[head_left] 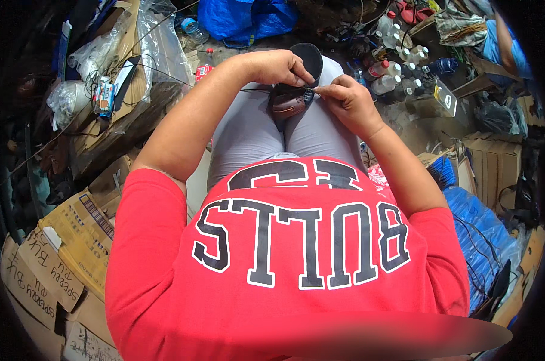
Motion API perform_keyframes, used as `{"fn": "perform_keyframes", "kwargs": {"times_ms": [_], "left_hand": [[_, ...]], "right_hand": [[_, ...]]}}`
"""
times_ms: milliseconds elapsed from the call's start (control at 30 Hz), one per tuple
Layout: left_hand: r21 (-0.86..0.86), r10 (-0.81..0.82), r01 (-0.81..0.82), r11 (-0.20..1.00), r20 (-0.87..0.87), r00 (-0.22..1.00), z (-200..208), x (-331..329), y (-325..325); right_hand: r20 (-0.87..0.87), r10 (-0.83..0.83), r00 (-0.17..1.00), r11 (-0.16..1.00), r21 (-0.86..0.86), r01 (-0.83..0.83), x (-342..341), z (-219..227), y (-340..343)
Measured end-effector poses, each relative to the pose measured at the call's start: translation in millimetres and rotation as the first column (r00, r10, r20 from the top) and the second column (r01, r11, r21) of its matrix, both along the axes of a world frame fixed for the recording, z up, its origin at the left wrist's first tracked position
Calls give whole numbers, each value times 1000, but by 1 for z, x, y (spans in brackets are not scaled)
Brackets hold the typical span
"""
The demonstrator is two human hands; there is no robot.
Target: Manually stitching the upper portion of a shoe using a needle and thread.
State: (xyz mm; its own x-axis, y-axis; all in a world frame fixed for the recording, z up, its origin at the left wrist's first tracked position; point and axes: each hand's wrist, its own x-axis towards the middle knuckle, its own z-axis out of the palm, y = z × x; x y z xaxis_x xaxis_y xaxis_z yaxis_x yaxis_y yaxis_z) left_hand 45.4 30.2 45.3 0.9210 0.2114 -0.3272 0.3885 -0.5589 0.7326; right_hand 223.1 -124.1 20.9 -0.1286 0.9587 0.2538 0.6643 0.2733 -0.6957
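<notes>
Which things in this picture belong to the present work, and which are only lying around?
In the work, apparently: brown shoe at the left fingers and right fingers; black sole-like piece.

Lying about: plastic bottles, blue sheeting, cardboard, small packet.

The shoe (289,103) is dark brown; trousers (239,132) grey; shirt (287,256) red with white-edged black lettering (263,243).

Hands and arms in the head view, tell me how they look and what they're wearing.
The left hand and right hand wear no gloves, and no watch shows at either wrist. The left forearm and right forearm are uncovered. Plain red short sleeves cover the upper arms.
</notes>
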Motion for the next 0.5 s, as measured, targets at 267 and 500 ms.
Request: {"fn": "perform_keyframes", "kwargs": {"times_ms": [267, 500], "left_hand": [[16, -116, 116, 993, -16, 993, 4, -1, 3], [390, 157, -255, 885, 267, 951, -15, 9, -7]], "right_hand": [[592, 134, 795, 990, -49, -131, -25, 45, 12], [219, 111, 969, 989, -124, -85, -17, 6, 37]]}}
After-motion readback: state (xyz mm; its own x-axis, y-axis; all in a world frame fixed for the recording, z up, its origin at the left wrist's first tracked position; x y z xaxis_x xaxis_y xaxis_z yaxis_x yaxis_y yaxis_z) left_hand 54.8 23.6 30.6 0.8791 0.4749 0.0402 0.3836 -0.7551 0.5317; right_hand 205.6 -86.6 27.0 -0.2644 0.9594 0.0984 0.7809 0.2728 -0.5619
